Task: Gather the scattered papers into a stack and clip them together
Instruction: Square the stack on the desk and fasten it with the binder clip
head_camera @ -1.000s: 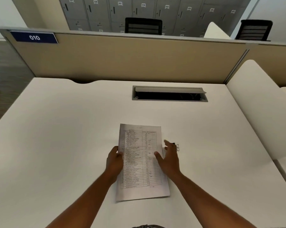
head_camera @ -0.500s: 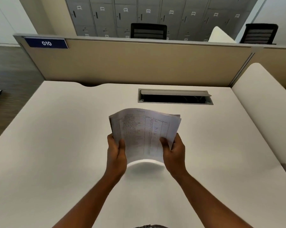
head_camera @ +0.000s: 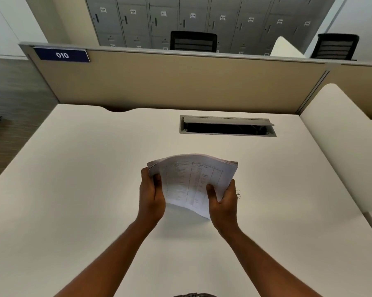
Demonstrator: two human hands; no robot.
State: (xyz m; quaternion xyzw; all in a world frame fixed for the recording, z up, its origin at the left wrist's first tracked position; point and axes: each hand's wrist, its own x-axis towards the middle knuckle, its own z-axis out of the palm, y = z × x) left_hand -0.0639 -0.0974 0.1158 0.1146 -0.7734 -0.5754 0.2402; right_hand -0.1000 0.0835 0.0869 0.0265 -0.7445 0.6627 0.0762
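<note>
A stack of printed papers (head_camera: 187,181) is held above the white desk (head_camera: 84,189), bowed and tilted, with its lower right corner pointing down. My left hand (head_camera: 151,195) grips the stack's left edge, thumb on the front sheet. My right hand (head_camera: 223,200) grips the right edge the same way. A small wire clip (head_camera: 238,193) lies on the desk just right of my right hand, partly hidden behind it.
A grey cable hatch (head_camera: 227,126) is set into the desk behind the papers. A beige partition (head_camera: 180,82) with a "010" sign (head_camera: 62,55) closes the far edge. A white side panel (head_camera: 341,136) rises at the right. Black chairs and grey lockers stand beyond.
The stack lay flat on the desk a second ago under both hands. Both hands have since lifted it off the desk, and it is now tilted and bowed.
</note>
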